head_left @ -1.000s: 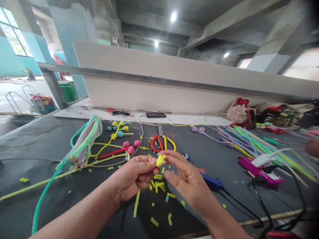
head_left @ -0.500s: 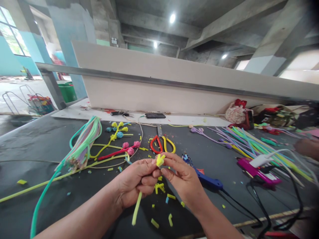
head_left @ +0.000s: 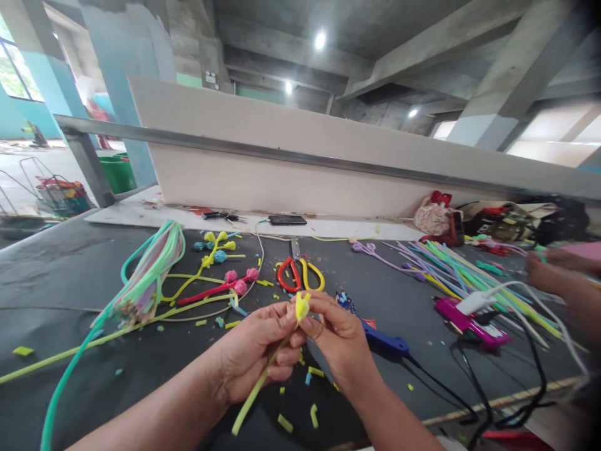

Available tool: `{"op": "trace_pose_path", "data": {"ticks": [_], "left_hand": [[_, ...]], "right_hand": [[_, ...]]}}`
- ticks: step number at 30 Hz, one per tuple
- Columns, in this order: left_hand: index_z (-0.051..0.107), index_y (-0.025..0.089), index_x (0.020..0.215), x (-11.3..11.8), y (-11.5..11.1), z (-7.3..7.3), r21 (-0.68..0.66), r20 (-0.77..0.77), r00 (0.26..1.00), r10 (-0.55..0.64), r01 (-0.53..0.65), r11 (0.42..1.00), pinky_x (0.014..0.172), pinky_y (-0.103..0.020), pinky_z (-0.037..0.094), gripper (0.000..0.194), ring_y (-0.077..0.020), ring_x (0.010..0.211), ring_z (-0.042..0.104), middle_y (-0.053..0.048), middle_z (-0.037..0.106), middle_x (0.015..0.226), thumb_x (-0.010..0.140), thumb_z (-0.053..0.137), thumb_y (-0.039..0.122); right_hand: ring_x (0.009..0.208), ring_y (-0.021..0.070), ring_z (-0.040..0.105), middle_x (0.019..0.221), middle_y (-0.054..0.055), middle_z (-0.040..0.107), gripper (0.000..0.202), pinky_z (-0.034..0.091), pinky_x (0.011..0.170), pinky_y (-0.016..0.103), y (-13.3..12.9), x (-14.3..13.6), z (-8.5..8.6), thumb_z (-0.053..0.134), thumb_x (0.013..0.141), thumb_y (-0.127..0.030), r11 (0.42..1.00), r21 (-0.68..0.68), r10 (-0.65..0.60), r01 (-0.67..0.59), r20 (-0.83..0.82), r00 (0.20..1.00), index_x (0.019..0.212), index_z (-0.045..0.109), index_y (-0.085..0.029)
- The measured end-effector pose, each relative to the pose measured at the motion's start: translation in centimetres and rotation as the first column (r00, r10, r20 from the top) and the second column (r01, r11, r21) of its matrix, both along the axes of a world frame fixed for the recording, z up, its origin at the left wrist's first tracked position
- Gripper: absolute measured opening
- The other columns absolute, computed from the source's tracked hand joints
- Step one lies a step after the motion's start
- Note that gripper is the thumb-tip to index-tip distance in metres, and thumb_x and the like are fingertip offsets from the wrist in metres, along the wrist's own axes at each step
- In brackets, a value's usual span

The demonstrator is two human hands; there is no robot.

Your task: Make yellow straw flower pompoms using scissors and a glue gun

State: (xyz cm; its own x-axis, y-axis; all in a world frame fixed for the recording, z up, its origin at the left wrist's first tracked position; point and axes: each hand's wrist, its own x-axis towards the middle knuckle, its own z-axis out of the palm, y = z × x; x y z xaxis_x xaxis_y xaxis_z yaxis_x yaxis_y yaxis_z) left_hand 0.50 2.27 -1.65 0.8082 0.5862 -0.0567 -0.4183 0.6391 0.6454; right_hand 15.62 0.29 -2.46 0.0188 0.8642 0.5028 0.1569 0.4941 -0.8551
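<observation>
Between my hands is a yellow pipe-cleaner flower [head_left: 303, 307] on a pale yellow-green stem that slants down toward me. My left hand [head_left: 260, 351] is closed round the stem, thumb and finger just under the bloom. The thumb and fingertips of my right hand [head_left: 339, 335] pinch the bloom from the other side. Right behind them lie scissors [head_left: 300, 266] with one red and one yellow handle. A blue-handled tool with a cord [head_left: 387, 341] rests to the right of my right hand. Yellow and blue snippets [head_left: 285, 423] are scattered below.
At left stands a bundle of pastel pipe cleaners [head_left: 157, 269], beside finished yellow, blue and pink flower stems [head_left: 239, 282]. A magenta power strip [head_left: 472, 326] with cords and more pipe cleaners lie right. Another person's hands [head_left: 549, 269] work at the far right. A phone [head_left: 288, 220] lies behind.
The stem has swung to a lower, more slanted angle and the bloom has turned upright in my fingers. The other person's hands have come further into view. The view has shifted slightly right.
</observation>
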Motion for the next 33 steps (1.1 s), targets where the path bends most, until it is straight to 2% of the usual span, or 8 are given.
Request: {"op": "trace_pose_path", "data": {"ticks": [3,6,10,15,19,26,30,33], "left_hand": [[0.051,0.017,0.089,0.3,-0.1,0.0,0.093,-0.074,0.986,0.153,-0.146,0.985,0.036,-0.011,0.03,0.008,-0.0016,0.043,0.039,0.003,0.045,0.068,0.083,0.054,0.023],[0.051,0.023,0.11,0.5,-0.1,-0.1,0.213,-0.105,0.951,0.29,-0.263,0.941,0.034,-0.014,0.034,0.032,-0.0046,0.045,0.043,0.003,0.048,0.07,0.079,0.06,0.025],[0.05,0.019,0.123,0.6,-0.1,-0.4,0.336,-0.218,0.926,0.308,-0.225,0.914,0.036,-0.016,0.04,0.049,-0.0069,0.044,0.045,0.003,0.049,0.06,0.077,0.062,0.034],[0.063,0.014,0.1,0.6,0.1,-0.8,0.323,-0.279,0.895,0.347,-0.253,0.912,0.039,-0.02,0.042,0.042,-0.0092,0.049,0.047,0.001,0.049,0.062,0.078,0.055,0.05],[0.065,0.011,0.075,0.6,0.4,-0.9,0.261,-0.255,0.876,0.41,-0.346,0.901,0.044,-0.016,0.035,0.035,-0.0053,0.051,0.037,0.003,0.043,0.06,0.072,0.064,0.046],[0.066,0.011,0.075,0.9,0.7,-1.2,0.181,-0.223,0.889,0.399,-0.365,0.913,0.05,-0.016,0.031,0.026,-0.005,0.054,0.035,0.001,0.046,0.062,0.071,0.069,0.037],[0.061,0.012,0.066,0.9,0.4,-1.0,0.327,-0.243,0.854,0.46,-0.374,0.868,0.047,-0.017,0.032,0.028,-0.0054,0.051,0.034,0.003,0.041,0.058,0.076,0.063,0.038],[0.056,0.013,0.061,0.8,0.1,-0.6,0.543,-0.269,0.79,0.552,-0.348,0.764,0.048,-0.02,0.038,0.031,-0.0071,0.053,0.039,0.002,0.044,0.062,0.079,0.057,0.038]], "right_hand": [[0.098,0.0211,0.058,0.098,0.004,0.066,0.007,0.043,0.091,0.04,0.0,0.1,-0.3,0.066,0.076,-0.029,0.997,-0.07,-0.023,0.022,-0.007,1.0,0.08,0.07,-0.025],[0.1,0.0216,0.057,0.1,0.005,0.065,0.012,0.044,0.091,0.039,-0.1,0.3,-0.2,0.063,0.078,-0.032,0.988,-0.151,-0.015,0.012,-0.021,1.0,0.081,0.069,-0.022],[0.095,0.0213,0.059,0.095,0.006,0.067,0.015,0.045,0.086,0.036,-0.3,0.4,0.5,0.061,0.079,-0.032,0.975,-0.221,-0.024,0.029,0.023,0.999,0.084,0.068,-0.02],[0.088,0.0192,0.06,0.09,0.006,0.067,0.018,0.045,0.083,0.032,-0.6,0.2,1.2,0.059,0.081,-0.033,0.973,-0.225,-0.016,0.053,0.165,0.986,0.08,0.068,-0.017],[0.08,0.0173,0.059,0.083,0.004,0.066,0.021,0.046,0.079,0.03,-0.6,-0.1,1.3,0.059,0.08,-0.036,0.974,-0.214,-0.015,0.073,0.263,0.965,0.074,0.067,-0.017],[0.083,0.0185,0.06,0.084,0.004,0.066,0.026,0.046,0.081,0.03,-0.6,-0.4,1.1,0.059,0.079,-0.041,0.957,-0.287,0.006,0.051,0.194,0.981,0.076,0.068,-0.017],[0.082,0.018,0.058,0.082,0.003,0.065,0.027,0.044,0.08,0.03,-0.4,-0.2,0.5,0.058,0.08,-0.041,0.933,-0.359,0.062,-0.025,0.094,0.994,0.08,0.069,-0.016],[0.074,0.0159,0.055,0.072,0.0,0.061,0.027,0.043,0.073,0.028,-0.4,0.0,0.0,0.059,0.081,-0.04,0.913,-0.402,0.086,-0.069,0.025,0.996,0.08,0.068,-0.015]]}}
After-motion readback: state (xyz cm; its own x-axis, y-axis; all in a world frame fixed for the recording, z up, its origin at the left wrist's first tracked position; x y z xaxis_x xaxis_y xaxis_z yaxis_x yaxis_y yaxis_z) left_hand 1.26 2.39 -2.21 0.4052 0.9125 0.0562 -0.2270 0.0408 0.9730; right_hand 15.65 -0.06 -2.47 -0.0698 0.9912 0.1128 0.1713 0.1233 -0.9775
